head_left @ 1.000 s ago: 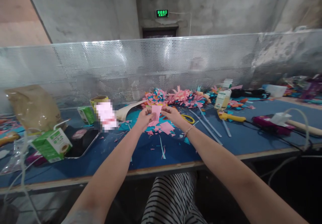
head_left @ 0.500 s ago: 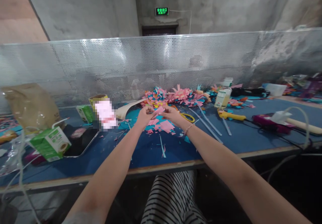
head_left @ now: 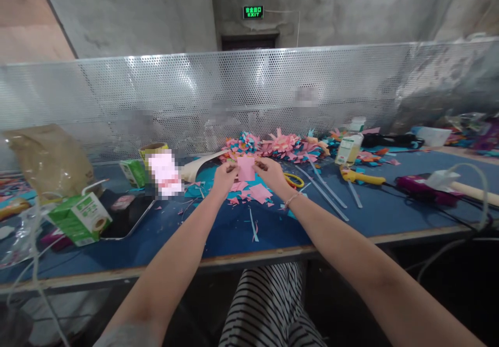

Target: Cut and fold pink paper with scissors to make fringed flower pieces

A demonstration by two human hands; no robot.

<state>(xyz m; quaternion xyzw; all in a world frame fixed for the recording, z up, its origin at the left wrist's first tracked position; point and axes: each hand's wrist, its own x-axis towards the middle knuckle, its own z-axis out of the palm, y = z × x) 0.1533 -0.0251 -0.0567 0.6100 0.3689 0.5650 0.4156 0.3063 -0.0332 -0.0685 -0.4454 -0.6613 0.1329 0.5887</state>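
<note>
A small flat piece of pink paper (head_left: pixel 246 169) is stretched upright between my two hands. My left hand (head_left: pixel 226 176) pinches its left edge, and my right hand (head_left: pixel 271 174) pinches the right edge. Below it, pink and blue paper scraps (head_left: pixel 260 193) lie scattered on the blue table (head_left: pixel 230 232). Behind my hands is a heap of pink, blue and orange paper flowers (head_left: pixel 284 144). Yellow-handled scissors (head_left: pixel 294 181) lie just right of my right hand, their blades hidden.
At right are clear glue sticks (head_left: pixel 325 191), a yellow glue gun (head_left: pixel 362 177) and a bottle (head_left: pixel 349 148). On the left stand a green drink carton (head_left: pixel 81 219), a black tray (head_left: pixel 128 217), a phone with blurred screen (head_left: pixel 164 173) and a brown bag (head_left: pixel 50 162). A perforated metal screen (head_left: pixel 187 97) runs behind.
The pink paper was tilted and partly folded between my fingers; now it is spread flat and faces me. My hands have moved slightly apart.
</note>
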